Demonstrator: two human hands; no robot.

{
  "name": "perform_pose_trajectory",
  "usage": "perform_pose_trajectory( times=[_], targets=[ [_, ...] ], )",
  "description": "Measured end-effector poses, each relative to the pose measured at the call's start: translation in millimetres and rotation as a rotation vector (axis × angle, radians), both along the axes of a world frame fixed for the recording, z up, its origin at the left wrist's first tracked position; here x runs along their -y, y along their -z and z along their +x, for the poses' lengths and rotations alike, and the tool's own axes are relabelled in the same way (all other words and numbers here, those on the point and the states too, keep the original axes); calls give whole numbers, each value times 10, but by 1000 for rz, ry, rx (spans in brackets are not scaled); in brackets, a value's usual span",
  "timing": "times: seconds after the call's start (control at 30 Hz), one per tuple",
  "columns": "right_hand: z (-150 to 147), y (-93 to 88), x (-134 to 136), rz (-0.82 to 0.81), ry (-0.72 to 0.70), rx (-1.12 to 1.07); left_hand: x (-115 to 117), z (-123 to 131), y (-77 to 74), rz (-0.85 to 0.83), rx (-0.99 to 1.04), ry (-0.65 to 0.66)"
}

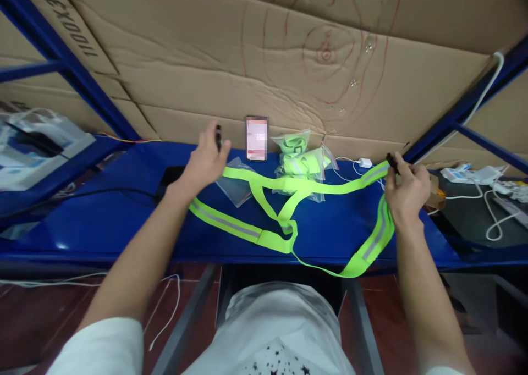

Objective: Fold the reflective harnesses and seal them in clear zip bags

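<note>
A neon yellow-green reflective harness (pixel 307 185) with grey stripes is stretched between my hands above the blue tabletop, and its lower straps hang in loops towards me. At its left end my left hand (pixel 206 163) is closed, with a black buckle (pixel 218 137) showing between thumb and fingers. My right hand (pixel 408 191) pinches the other end, where a second black buckle (pixel 391 161) sticks out past the fingertips. Behind the upper strap lie clear bags of folded neon straps (pixel 303 165). A flat clear plastic bag (pixel 236 191) lies near my left hand.
A phone (pixel 256 138) leans against the cardboard wall (pixel 185 78). A white charger plug (pixel 364 163) with a cable sits behind the straps. Power strips stand on the left (pixel 53 158) and right (pixel 470 174). Blue frame posts (pixel 82 70) flank the blue table (pixel 115 199).
</note>
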State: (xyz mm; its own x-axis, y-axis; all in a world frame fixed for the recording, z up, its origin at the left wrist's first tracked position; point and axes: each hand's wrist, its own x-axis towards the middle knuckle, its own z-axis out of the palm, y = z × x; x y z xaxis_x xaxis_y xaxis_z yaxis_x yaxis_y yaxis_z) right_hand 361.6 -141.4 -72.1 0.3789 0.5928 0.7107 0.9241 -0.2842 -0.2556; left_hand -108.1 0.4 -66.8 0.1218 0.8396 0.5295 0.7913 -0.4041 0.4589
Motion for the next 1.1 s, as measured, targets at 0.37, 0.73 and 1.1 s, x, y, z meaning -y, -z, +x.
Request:
perform_pose_trajectory(
  times=[0.37, 0.73, 1.1],
  targets=[
    [-1630, 378, -529, -7, -619, 436, 808, 1048, 365, 70, -478, 186],
    [-1734, 516, -380, 10, -671, 361, 806, 1055, 511, -39, -424, 263],
    [-1793, 519, -333, 2, -612, 395, 781, 1053, 506, -87, -320, 177]
  ],
)
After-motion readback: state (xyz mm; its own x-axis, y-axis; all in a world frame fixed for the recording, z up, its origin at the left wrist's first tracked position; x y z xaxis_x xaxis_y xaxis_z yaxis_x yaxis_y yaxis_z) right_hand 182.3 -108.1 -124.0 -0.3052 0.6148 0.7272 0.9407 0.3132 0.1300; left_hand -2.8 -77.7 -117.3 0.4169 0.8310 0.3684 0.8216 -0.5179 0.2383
